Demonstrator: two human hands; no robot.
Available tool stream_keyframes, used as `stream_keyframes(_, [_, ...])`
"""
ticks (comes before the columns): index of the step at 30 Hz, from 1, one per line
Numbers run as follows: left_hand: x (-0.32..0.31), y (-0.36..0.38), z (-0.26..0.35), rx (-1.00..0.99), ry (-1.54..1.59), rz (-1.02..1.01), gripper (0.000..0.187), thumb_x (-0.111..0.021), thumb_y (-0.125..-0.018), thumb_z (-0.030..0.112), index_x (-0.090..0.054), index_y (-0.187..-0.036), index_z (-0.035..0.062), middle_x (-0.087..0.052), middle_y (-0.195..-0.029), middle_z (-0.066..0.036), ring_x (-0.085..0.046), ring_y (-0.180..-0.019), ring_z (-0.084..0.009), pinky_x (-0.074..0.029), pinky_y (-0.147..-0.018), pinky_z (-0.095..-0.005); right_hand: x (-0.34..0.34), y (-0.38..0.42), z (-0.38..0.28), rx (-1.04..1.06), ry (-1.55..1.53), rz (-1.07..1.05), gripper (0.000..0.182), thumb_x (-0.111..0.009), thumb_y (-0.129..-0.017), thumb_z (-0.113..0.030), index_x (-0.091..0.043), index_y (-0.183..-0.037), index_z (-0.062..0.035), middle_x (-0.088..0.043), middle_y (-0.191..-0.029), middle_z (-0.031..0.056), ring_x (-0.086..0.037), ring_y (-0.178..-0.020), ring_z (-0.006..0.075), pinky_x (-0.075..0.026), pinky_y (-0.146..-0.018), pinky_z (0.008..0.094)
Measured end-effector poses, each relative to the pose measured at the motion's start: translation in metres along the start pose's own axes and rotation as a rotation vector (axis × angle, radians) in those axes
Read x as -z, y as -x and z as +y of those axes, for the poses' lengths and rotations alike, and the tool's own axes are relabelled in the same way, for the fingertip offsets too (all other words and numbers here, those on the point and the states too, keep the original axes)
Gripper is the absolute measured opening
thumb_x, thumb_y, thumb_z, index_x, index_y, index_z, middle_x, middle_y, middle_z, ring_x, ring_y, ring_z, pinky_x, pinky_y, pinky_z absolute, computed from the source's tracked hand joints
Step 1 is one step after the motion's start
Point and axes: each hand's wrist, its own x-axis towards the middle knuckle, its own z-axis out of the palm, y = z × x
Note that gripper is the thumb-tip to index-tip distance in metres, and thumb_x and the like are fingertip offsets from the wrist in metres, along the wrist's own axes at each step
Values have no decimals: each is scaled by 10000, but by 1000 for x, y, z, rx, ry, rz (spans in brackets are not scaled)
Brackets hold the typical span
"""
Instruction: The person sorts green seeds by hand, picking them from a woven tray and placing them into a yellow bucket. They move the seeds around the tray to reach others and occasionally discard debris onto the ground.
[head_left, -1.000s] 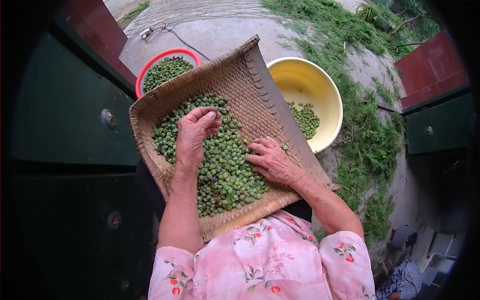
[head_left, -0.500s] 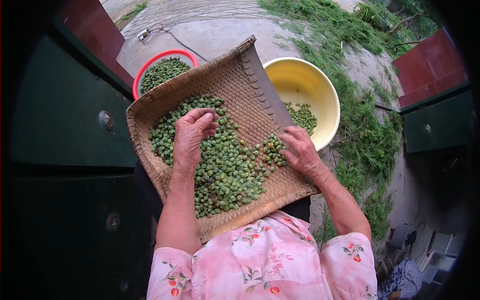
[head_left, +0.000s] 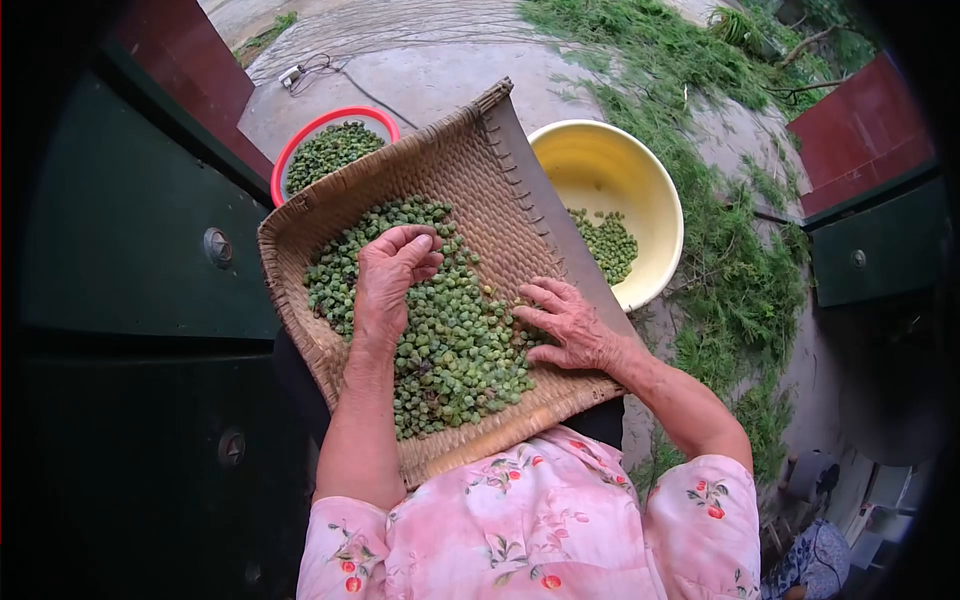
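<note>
A woven basket tray (head_left: 490, 220) lies tilted across my lap, with a heap of small green fruits (head_left: 450, 340) spread over its left and middle part. Over the upper part of the heap is my left hand (head_left: 395, 275), thumb and fingertips pressed together; anything between them is too small to make out. My right hand (head_left: 570, 325) rests palm down at the heap's right edge, its fingers apart and touching the fruits there. Some fruits beneath it are hidden.
Beyond the tray stand a red-rimmed basin (head_left: 394, 122) of green fruits and a yellow basin (head_left: 660, 230) holding some fruits. Cut green branches (head_left: 740, 260) lie along the right. Dark green doors (head_left: 130, 240) stand at the left, near a cable (head_left: 375, 98).
My right hand has moved left from the tray's right edge onto the fruits, and its fingers have spread. My left hand stays pinched over the heap.
</note>
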Motion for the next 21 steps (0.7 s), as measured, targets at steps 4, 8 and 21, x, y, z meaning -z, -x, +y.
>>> stream_keyframes(4, [2,-1,-3,1,2,-9,147,-581,-893,99,-632,-1000,12,-668,-889,-61,-640,-730,-110,-542,-640,-244,-5,-4,0,123,53,-67,584,-684,-726,-402,-524,-1186,-80,-475,-1216,136,-416,-1168,326,-328,-996,463])
stream_keyframes(8, [0,0,-4,-2,-16,1,141,-579,-894,101,-633,-993,16,-668,-887,-61,-639,-727,-112,-541,-638,-245,-1,3,2,147,-34,-137,511,-686,-726,-309,-524,-1151,-76,-475,-1160,126,-436,-1125,317,-343,-976,451])
stream_keyframes(21, [-1,-1,-8,22,-52,-9,153,-589,-889,107,-630,-1006,16,-671,-889,-60,-642,-732,-114,-536,-635,-237,-16,-10,25,197,143,30,246,-597,-721,-149,-548,-948,-70,-502,-976,96,-499,-954,258,-408,-825,378])
